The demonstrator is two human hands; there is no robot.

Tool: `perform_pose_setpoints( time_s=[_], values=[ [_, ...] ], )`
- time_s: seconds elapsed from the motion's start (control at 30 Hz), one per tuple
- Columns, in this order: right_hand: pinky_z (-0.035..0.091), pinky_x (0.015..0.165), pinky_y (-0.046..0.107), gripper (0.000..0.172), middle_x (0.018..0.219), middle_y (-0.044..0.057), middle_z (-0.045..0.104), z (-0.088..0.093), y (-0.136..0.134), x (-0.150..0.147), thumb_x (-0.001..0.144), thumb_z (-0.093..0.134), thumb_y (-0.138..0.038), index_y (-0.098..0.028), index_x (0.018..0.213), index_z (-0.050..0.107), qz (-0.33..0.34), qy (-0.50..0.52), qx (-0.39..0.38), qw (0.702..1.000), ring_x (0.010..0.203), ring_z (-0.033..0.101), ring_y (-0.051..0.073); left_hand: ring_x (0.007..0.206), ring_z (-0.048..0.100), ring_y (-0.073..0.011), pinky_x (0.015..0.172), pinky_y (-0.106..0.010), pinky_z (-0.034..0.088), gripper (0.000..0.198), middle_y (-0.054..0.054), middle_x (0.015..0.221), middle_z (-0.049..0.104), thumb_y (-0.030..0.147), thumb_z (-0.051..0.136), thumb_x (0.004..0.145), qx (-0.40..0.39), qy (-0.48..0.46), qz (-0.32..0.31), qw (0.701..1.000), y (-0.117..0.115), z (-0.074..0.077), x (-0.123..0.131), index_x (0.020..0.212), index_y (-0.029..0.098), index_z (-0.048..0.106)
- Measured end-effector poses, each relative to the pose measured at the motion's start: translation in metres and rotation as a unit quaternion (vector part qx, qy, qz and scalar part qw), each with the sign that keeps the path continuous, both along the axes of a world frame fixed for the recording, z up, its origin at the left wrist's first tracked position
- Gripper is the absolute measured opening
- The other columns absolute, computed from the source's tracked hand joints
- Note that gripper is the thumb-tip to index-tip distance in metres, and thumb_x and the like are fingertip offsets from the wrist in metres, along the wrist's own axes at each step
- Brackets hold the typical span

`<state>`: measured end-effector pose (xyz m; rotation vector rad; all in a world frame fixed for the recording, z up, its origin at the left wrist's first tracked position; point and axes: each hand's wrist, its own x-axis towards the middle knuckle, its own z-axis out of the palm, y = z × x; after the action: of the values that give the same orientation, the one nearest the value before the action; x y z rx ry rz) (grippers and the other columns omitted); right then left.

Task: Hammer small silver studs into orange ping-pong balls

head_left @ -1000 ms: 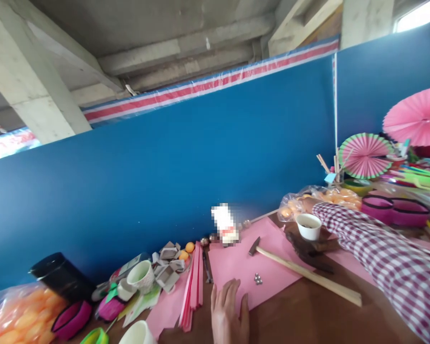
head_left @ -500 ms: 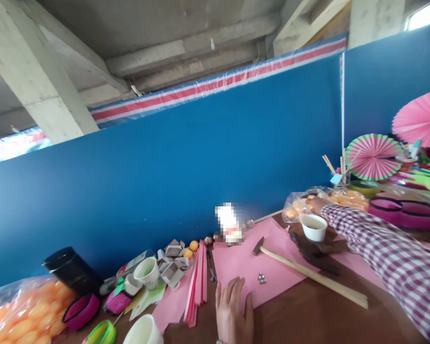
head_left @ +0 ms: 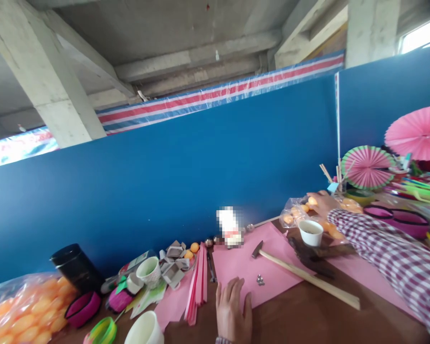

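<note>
My left hand (head_left: 233, 306) lies flat near the front, fingers stretched, on the brown table and the edge of the pink sheet (head_left: 232, 267). At the right, my right hand (head_left: 324, 204) reaches to an open clear bag (head_left: 290, 212) of orange balls. Its fingers curl around an orange ball (head_left: 312, 202) at the bag. Just in front of that hand stands a white paper cup (head_left: 310, 232) with small dark contents. A hammer (head_left: 304, 272) lies across the pink sheet, its head towards the back. Several small silver metal pieces (head_left: 260, 280) rest on the sheet.
On the left are a bag of orange balls (head_left: 32, 310), a black container (head_left: 75, 267), paper cups (head_left: 148, 272) and folded pink strips (head_left: 200, 282). Paper fans (head_left: 367, 167) stand at the right. A blue partition (head_left: 200, 167) closes off the back.
My right hand has lifted slightly at the bag, and an orange ball now shows at its fingers. My left hand stays put. The view has tilted slightly upward.
</note>
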<state>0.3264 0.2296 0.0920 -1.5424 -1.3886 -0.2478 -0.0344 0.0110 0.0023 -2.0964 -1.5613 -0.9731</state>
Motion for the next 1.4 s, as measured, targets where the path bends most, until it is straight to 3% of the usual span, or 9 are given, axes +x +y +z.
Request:
perform_pose_setpoints(
  time_s=[0.2, 0.33, 0.43, 0.57, 0.73, 0.93, 1.07, 1.23, 1.4],
  values=[
    [0.031, 0.065, 0.027, 0.021, 0.084, 0.014, 0.052, 0.005, -0.023, -0.019, 0.069, 0.055, -0.026, -0.01, 0.082, 0.053, 0.038, -0.038, -0.05, 0.997, 0.073, 0.047, 0.013, 0.093, 0.056, -0.02, 0.089, -0.045, 0.037, 0.027, -0.007, 0.098, 0.061, 0.018, 0.046, 0.077, -0.008, -0.013, 0.01, 1.0, -0.003, 0.003, 0.003, 0.102, 0.021, 0.053],
    [0.035, 0.069, 0.025, 0.005, 0.078, 0.007, 0.055, 0.008, -0.074, -0.067, 0.074, 0.047, -0.019, -0.016, 0.077, 0.05, 0.26, 0.004, -0.023, 0.965, 0.076, 0.05, 0.013, 0.093, 0.056, -0.0195, 0.088, -0.043, 0.038, 0.027, -0.007, 0.097, 0.061, 0.016, 0.046, 0.076, 0.003, -0.023, 0.0, 1.0, -0.006, 0.008, 0.005, 0.101, 0.021, 0.054],
    [0.037, 0.06, 0.025, 0.008, 0.066, 0.0, 0.054, 0.001, -0.125, -0.112, 0.074, 0.05, -0.027, -0.02, 0.073, 0.05, 0.368, 0.052, -0.069, 0.926, 0.06, 0.048, 0.011, 0.092, 0.056, -0.0199, 0.086, -0.044, 0.039, 0.026, -0.008, 0.097, 0.061, 0.016, 0.045, 0.076, 0.011, -0.031, -0.012, 0.999, -0.006, 0.008, 0.006, 0.1, 0.019, 0.054],
    [0.028, 0.042, 0.02, 0.025, 0.052, -0.004, 0.046, -0.022, -0.178, -0.168, 0.077, 0.044, -0.04, -0.018, 0.064, 0.048, 0.446, 0.226, -0.157, 0.852, 0.043, 0.038, 0.007, 0.09, 0.056, -0.0197, 0.085, -0.044, 0.039, 0.023, -0.008, 0.093, 0.062, 0.015, 0.043, 0.077, 0.055, -0.05, -0.01, 0.997, -0.005, 0.007, 0.007, 0.097, 0.018, 0.055],
    [0.015, 0.033, 0.017, 0.041, 0.048, -0.003, 0.045, -0.055, -0.194, -0.203, 0.076, 0.037, -0.053, -0.017, 0.059, 0.044, 0.45, 0.46, -0.273, 0.715, 0.033, 0.03, 0.003, 0.091, 0.056, -0.0191, 0.084, -0.04, 0.042, 0.024, -0.009, 0.093, 0.062, 0.016, 0.041, 0.079, 0.065, -0.067, -0.032, 0.995, -0.012, 0.012, 0.009, 0.098, 0.016, 0.055],
    [0.039, 0.044, 0.02, 0.03, 0.078, 0.002, 0.058, -0.07, -0.196, -0.199, 0.076, 0.041, -0.045, -0.019, 0.088, 0.052, 0.478, 0.593, -0.287, 0.581, 0.056, 0.055, 0.01, 0.095, 0.055, -0.02, 0.081, -0.037, 0.046, 0.032, -0.013, 0.105, 0.056, 0.023, 0.043, 0.079, -0.022, -0.143, -0.064, 0.987, -0.026, 0.017, 0.03, 0.109, 0.014, 0.049],
    [0.046, 0.056, 0.024, 0.031, 0.087, 0.005, 0.061, -0.06, -0.207, -0.197, 0.075, 0.044, -0.043, -0.017, 0.088, 0.055, 0.521, 0.563, -0.315, 0.559, 0.076, 0.059, 0.015, 0.1, 0.051, -0.021, 0.084, -0.037, 0.044, 0.046, -0.012, 0.111, 0.052, 0.026, 0.055, 0.071, -0.05, -0.23, -0.071, 0.969, -0.027, 0.014, 0.047, 0.114, 0.014, 0.045],
    [0.047, 0.067, 0.027, 0.032, 0.087, 0.006, 0.062, -0.057, -0.216, -0.195, 0.077, 0.043, -0.042, -0.017, 0.092, 0.057, 0.571, 0.539, -0.325, 0.527, 0.077, 0.059, 0.014, 0.092, 0.055, -0.0189, 0.079, -0.034, 0.047, 0.036, -0.011, 0.103, 0.057, 0.025, 0.053, 0.072, -0.089, -0.346, -0.098, 0.929, -0.023, 0.011, 0.047, 0.106, 0.015, 0.054],
    [0.047, 0.074, 0.031, 0.037, 0.096, 0.005, 0.06, -0.067, -0.213, -0.194, 0.071, 0.054, -0.037, -0.02, 0.105, 0.054, 0.579, 0.495, -0.298, 0.575, 0.083, 0.058, 0.015, 0.088, 0.058, -0.0193, 0.078, -0.035, 0.047, 0.036, -0.01, 0.1, 0.061, 0.03, 0.05, 0.075, -0.173, -0.456, -0.145, 0.861, -0.022, 0.012, 0.038, 0.106, 0.012, 0.054]
  ],
)
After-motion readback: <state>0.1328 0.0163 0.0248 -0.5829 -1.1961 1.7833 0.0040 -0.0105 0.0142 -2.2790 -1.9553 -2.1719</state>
